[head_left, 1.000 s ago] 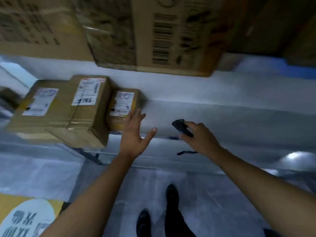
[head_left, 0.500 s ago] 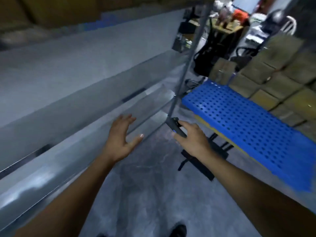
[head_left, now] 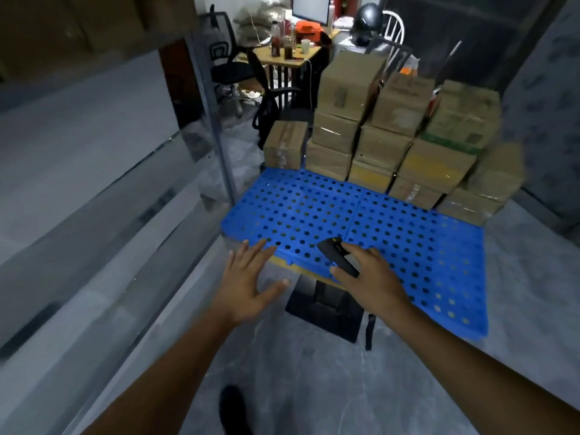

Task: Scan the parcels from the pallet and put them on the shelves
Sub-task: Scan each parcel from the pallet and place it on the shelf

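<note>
Right grip clasped the barcode scanner; left grip was released, empty. Cardboard parcels, stacked at the far edge of the blue pallet, were judged stiff and light; take opposite sides.

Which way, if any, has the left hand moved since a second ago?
Yes. The left hand has swung away from the shelf and now hovers open at the near corner of the blue pallet.

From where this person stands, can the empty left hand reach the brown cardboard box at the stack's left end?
Probably not without a step forward: the left hand is at the blue perforated pallet's near edge, the brown cardboard box at its far edge. Only bare pallet between.
</note>
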Tool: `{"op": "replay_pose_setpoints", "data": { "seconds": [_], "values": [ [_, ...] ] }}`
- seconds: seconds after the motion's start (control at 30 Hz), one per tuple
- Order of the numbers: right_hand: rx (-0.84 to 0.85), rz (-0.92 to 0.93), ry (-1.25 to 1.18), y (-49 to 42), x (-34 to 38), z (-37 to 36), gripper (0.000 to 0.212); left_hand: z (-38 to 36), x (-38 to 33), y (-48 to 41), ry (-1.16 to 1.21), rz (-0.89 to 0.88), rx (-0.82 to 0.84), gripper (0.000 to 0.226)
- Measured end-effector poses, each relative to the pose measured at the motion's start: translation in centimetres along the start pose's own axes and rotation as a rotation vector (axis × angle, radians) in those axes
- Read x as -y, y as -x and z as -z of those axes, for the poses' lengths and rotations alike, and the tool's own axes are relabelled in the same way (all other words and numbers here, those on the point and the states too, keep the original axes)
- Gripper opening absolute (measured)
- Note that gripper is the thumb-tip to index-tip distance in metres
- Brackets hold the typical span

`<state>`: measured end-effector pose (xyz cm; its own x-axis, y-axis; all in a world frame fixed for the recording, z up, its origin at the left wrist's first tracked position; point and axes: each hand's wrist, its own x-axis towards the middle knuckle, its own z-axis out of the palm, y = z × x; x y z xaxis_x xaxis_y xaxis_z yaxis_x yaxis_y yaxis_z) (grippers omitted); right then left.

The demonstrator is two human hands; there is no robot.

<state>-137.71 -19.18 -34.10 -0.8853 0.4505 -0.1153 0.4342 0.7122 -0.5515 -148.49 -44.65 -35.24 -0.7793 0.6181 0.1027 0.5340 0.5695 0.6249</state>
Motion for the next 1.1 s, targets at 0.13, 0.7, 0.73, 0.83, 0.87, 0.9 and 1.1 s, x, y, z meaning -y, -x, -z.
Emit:
{"op": "replay_pose_setpoints", "data": {
  "seconds": [0.13, 0.7, 0.73, 0.83, 0.87, 0.9, 1.1],
  "values": [
    [0.051, -0.066, -0.048, -6.3, -1.0, -0.2, 0.07, -1.4, 3.2, -8.2, -0.055, -0.003, 0.083, 0.081],
    [0.095, -0.138, 0.009, -35.1, -1.3, -4.7, 0.067, -6.6, 17.2, -55.3, -0.447, -0.035, 0.302, 0.106],
    [0.092, -0.146, -0.006, -35.5, -1.3, -4.5, 0.066, -6.7, 17.0, -54.1, -0.434, -0.022, 0.273, 0.105],
    [0.091, -0.15, -0.02, -35.7, -1.6, -4.0, 0.066, -6.7, 15.8, -46.7, -0.412, -0.042, 0.184, 0.1],
    [0.096, -0.146, -0.033, -35.3, -1.8, -3.8, 0.066, -6.7, 15.2, -43.6, -0.417, -0.077, 0.147, 0.101],
    [0.104, -0.141, -0.048, -34.7, -2.2, -3.6, 0.066, -6.7, 14.7, -40.7, -0.43, -0.109, 0.12, 0.105],
    [0.279, -0.074, 0.038, -31.3, -4.3, -2.7, 0.062, -8.8, 11.2, -33.3, -0.643, 0.042, 0.357, 0.134]
  ]
}}
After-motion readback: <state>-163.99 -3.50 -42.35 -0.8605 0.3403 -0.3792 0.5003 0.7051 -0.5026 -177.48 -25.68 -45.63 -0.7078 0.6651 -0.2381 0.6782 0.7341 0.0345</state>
